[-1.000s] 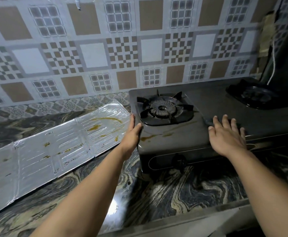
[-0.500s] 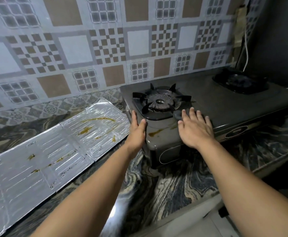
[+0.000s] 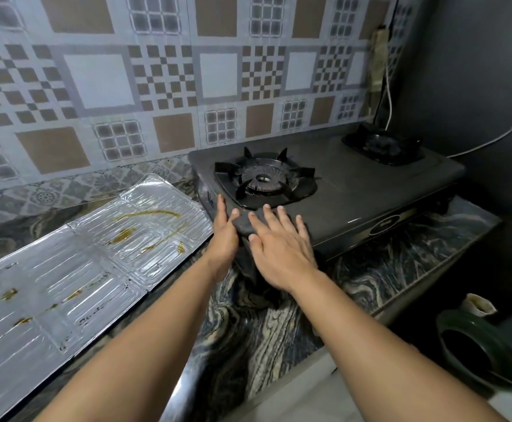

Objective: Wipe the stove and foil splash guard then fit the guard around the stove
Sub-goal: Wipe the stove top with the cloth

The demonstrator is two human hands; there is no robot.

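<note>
A dark two-burner stove stands on the marble counter against the tiled wall. My left hand rests flat against the stove's front left corner, fingers together. My right hand presses a dark grey cloth flat onto the stove top, just in front of the left burner. The foil splash guard lies unfolded and flat on the counter to the left of the stove, with brown grease smears on its panels.
The right burner sits at the stove's far end, near a dark wall and a white cable. The marble counter ends at a front edge below my arms. A dark green pot stands on the floor at lower right.
My right hand has slid the cloth leftward along the stove's front, from mid-stove to beside my left hand, covering the brown smear. The view shifted right.
</note>
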